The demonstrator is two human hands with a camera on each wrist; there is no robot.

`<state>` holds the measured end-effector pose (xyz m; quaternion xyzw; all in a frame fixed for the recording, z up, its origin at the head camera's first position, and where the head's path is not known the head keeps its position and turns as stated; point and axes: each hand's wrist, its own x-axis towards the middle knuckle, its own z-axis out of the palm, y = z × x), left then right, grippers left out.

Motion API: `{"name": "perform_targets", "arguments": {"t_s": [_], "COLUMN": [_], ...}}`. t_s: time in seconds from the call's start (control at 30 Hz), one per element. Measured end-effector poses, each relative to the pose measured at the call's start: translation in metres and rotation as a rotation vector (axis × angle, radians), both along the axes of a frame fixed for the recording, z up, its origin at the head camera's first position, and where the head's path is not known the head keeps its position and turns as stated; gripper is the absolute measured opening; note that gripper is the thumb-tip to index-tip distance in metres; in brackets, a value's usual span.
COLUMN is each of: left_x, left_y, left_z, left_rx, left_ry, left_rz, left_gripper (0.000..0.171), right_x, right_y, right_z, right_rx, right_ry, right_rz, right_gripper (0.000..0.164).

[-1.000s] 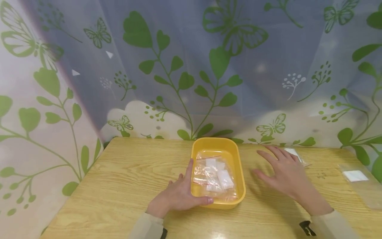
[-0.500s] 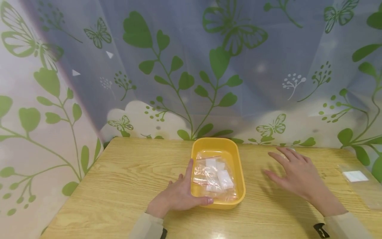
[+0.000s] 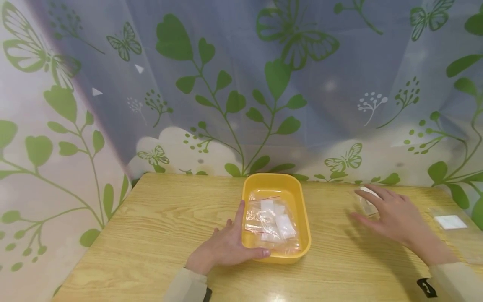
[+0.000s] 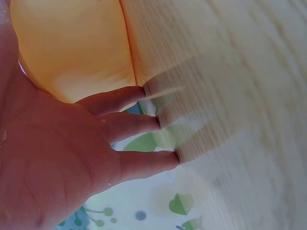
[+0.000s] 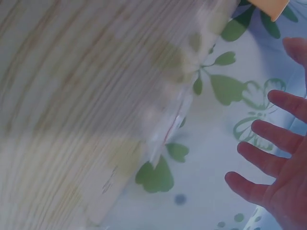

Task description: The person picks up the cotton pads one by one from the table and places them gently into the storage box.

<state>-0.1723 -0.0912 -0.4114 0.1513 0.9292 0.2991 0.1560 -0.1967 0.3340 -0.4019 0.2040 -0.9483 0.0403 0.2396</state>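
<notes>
A yellow plastic tray (image 3: 305, 228) stands mid-table and holds several clear zip bags (image 3: 268, 220) with white contents. My left hand (image 3: 222, 247) rests against its near left corner, index finger along the left side and thumb over the front rim. In the left wrist view its other fingers (image 4: 148, 165) are straight, their tips at the tabletop. To the right, my right hand (image 3: 398, 218) hovers over the table with spread fingers, holding nothing. Just beyond its fingertips lies a small clear zip bag (image 3: 364, 204) with a white piece inside, partly covered by the hand.
Another clear bag with a white rectangle (image 3: 450, 222) lies at the table's right end. The wooden table (image 3: 166, 209) meets a leaf-and-butterfly curtain (image 3: 226, 84) at its back edge. The same printed cloth hangs along the left.
My right hand has moved steadily right, away from the tray, to the small bag at the back. My left hand and the tray have stayed in place.
</notes>
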Motion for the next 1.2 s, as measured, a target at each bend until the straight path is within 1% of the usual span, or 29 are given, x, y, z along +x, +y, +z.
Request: {"name": "perform_targets", "arguments": {"t_s": [0.37,0.6,0.77,0.83,0.93,1.03,1.2], "left_x": [-0.002,-0.002,-0.002,-0.002,-0.001,-0.001,0.000], "left_y": [0.000,0.000,-0.001,-0.002,-0.002,-0.001,0.000], "left_z": [-0.002,-0.003,-0.003,-0.003,-0.003,-0.003,-0.002], "left_rx": [0.032,0.028,0.026,0.026,0.026,0.021,0.014], "left_ry": [0.012,0.013,0.011,0.013,0.011,0.010,0.011], "left_rz": [0.002,0.004,0.008,0.011,0.013,0.009,0.011], "left_gripper": [0.136,0.137,0.137,0.137,0.137,0.136,0.136], "right_x": [-0.014,-0.022,-0.027,-0.030,-0.033,-0.036,-0.041], "right_y": [0.026,0.040,0.047,0.049,0.053,0.057,0.064], "right_z": [-0.004,-0.012,-0.018,-0.020,-0.023,-0.026,-0.031], "right_rx": [-0.026,-0.098,-0.102,-0.105,-0.112,-0.109,-0.129], "right_ry": [-0.040,-0.085,-0.101,-0.121,-0.163,-0.182,-0.169], "right_rz": [0.009,0.033,0.051,0.044,0.022,0.003,0.037], "right_gripper": [0.060,0.051,0.044,0.043,0.043,0.042,0.047]}}
